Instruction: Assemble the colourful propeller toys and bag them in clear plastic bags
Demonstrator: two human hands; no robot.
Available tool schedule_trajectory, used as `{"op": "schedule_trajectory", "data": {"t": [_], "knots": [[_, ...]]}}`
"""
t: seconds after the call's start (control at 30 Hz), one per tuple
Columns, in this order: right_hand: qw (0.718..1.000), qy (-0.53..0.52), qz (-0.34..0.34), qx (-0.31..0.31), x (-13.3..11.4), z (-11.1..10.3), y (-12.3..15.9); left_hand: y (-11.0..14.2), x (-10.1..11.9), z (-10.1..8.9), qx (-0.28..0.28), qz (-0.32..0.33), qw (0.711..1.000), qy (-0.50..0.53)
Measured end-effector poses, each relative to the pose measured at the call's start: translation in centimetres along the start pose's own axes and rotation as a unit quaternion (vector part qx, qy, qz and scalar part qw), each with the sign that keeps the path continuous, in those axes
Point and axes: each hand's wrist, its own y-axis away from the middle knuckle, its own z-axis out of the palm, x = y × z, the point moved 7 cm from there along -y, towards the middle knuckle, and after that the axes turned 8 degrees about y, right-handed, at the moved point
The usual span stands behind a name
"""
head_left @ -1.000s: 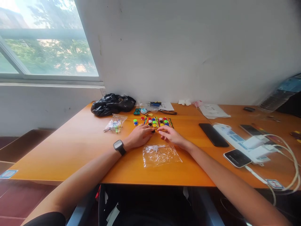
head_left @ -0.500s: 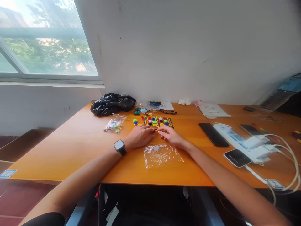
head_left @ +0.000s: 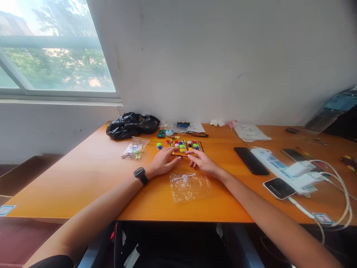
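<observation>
My left hand [head_left: 163, 162] lies low over the wooden table, thumb apart from its fingers. Between that thumb and the fingers runs a thin dark stick [head_left: 180, 156]. My right hand [head_left: 203, 161] has its fingertips closed at the stick's right end. Just beyond my hands, several round coloured discs [head_left: 182, 146] sit in rows, with bundles of thin coloured strips [head_left: 200, 146] beside them. Nearer to me lies a clear plastic bag [head_left: 189, 190] with a small white plastic part [head_left: 185, 178] on or in it; which, I cannot tell.
A clear bag of small parts [head_left: 135, 148] and a black plastic bag [head_left: 132, 126] lie to the left. On the right are a black phone [head_left: 251, 160], a white power strip [head_left: 275, 165] with chargers and cables, and another phone [head_left: 279, 188]. Papers [head_left: 251, 133] lie near the wall.
My left thumb and fingers have spread apart, and more of the dark stick shows between my hands. My right hand has stayed almost in place. The view has shifted slightly.
</observation>
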Motion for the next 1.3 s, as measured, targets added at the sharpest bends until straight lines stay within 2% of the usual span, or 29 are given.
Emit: {"op": "schedule_trajectory", "data": {"t": [0.1, 0.2, 0.3, 0.47, 0.67, 0.93, 1.17, 1.3], "knots": [[1.0, -0.011, -0.021, 0.007, -1.2, -0.2, 0.5, 0.0, -0.1, -0.6, 0.046, -0.005, 0.999, 0.018], [0.998, -0.022, -0.05, 0.019, -2.4, -0.5, 0.9, 0.0, -0.1, -0.7, 0.062, -0.003, 0.998, 0.013], [0.997, -0.027, -0.063, 0.033, -2.6, -0.7, 0.9, -0.1, -0.2, -0.3, 0.046, 0.015, 0.999, 0.008], [0.997, -0.016, -0.056, 0.044, -1.5, -0.5, 0.4, -0.1, -0.7, 0.6, 0.022, 0.037, 0.999, -0.011], [0.995, 0.029, -0.081, 0.053, -1.0, -0.4, 0.1, -0.4, -1.1, 1.1, 0.006, 0.026, 0.999, 0.018], [0.99, 0.047, -0.073, 0.111, -1.1, -1.5, 0.3, -0.2, -0.4, 1.2, -0.033, 0.015, 0.997, 0.071], [0.995, 0.04, -0.036, 0.088, -0.9, -1.2, 0.4, 0.2, 1.6, -0.6, 0.05, 0.062, 0.995, 0.055], [0.989, 0.03, -0.075, 0.121, -2.4, -1.9, 1.0, 0.3, 2.4, -0.7, 0.06, 0.077, 0.994, 0.042]]}}
